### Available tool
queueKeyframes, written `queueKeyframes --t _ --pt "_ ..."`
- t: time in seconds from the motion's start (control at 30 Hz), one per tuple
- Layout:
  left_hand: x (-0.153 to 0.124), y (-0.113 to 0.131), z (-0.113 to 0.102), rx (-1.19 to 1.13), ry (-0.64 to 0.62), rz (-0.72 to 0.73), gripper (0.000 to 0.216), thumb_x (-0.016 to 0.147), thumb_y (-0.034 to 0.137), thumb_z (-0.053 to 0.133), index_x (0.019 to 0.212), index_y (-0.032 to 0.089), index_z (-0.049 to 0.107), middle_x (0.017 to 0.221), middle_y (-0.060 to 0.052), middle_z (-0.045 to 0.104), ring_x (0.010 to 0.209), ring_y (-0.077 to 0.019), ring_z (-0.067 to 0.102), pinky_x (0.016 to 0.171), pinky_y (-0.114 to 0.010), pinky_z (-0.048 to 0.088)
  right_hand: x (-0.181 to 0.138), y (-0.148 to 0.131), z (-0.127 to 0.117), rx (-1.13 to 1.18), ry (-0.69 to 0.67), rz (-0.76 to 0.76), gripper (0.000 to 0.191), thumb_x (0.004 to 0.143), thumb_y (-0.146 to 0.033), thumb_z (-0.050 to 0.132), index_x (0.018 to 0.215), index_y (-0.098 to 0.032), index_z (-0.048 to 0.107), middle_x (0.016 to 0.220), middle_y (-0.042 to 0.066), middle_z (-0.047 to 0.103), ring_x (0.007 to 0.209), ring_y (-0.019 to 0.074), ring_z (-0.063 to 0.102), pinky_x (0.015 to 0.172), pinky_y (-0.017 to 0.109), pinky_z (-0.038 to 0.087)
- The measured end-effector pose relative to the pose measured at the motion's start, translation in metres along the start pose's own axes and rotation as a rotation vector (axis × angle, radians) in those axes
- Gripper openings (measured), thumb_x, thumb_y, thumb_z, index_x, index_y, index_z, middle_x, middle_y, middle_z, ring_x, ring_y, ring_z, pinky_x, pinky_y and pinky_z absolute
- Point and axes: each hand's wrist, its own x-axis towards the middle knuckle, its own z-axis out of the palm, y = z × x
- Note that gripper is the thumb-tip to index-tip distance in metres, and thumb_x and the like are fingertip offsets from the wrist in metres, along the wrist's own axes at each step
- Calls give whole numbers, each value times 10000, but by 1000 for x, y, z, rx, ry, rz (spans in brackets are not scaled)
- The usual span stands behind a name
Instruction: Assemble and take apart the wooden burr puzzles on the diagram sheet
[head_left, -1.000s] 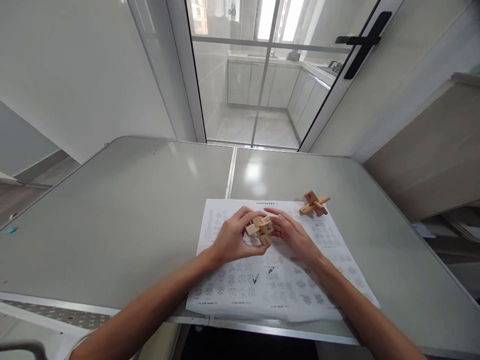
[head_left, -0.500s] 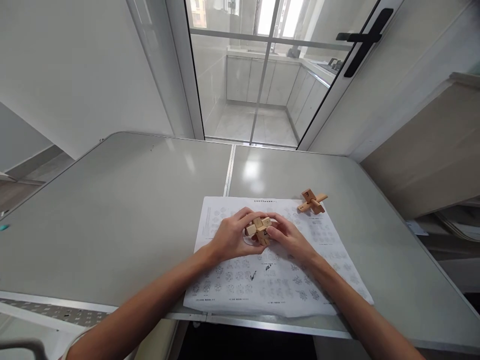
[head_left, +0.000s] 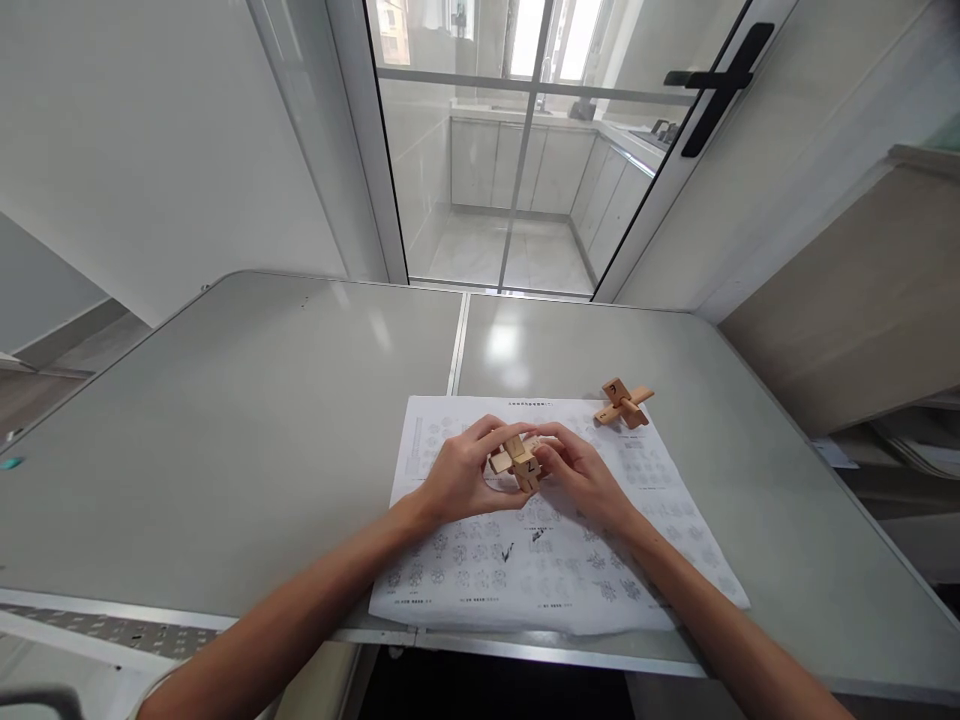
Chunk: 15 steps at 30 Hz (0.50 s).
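Observation:
A wooden burr puzzle [head_left: 517, 462] of interlocked light blocks is held between both hands above a printed sheet. My left hand [head_left: 466, 470] wraps round it from the left, with fingers over the top and thumb below. From the right, my right hand [head_left: 581, 470] pinches it, the thumb near a face marked with a dark "2". Fingers hide parts of the puzzle. Beneath lies the white instruction sheet [head_left: 480, 585], covered in small diagrams. At its upper right corner sits a second wooden puzzle [head_left: 624, 402] of crossed, numbered pieces, apart from both hands.
The grey table [head_left: 300, 400] has a metal seam down its middle and a metal front edge. A small teal object [head_left: 11, 463] is at the far left. Behind the table stands a glass door [head_left: 491, 170] with a black handle [head_left: 720, 85]. Shelves stand at right.
My right thumb has shifted slightly up and to the right on the puzzle, showing more of the face marked "2". My left hand keeps its hold. The second puzzle stays put.

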Motion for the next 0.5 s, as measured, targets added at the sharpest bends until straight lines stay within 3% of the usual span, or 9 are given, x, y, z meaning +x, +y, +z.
queueKeyframes --t 0.13,0.37,0.5 --pt "-1 -1 1 13 -3 -18 717 740 295 853 1422 286 634 1149 -52 691 894 -185 697 802 -309 587 0 4 0 -134 34 -39 380 1068 -588 521 1017 -236 656 792 11 678 679 185 646 612 300 563" --pt "-3 -2 1 65 -2 30 689 734 274 842 1395 283 645 1133 -42 699 864 -172 704 761 -289 582 3 4 -1 -180 23 -138 381 1089 -529 509 895 -230 641 925 38 660 748 182 609 675 308 528" --pt "-4 -3 1 163 20 110 640 752 260 805 1369 271 638 1155 -44 726 842 -170 725 715 -279 577 3 0 0 -208 20 -142 417 1103 -503 487 819 -227 619 893 32 622 745 176 584 679 306 508"
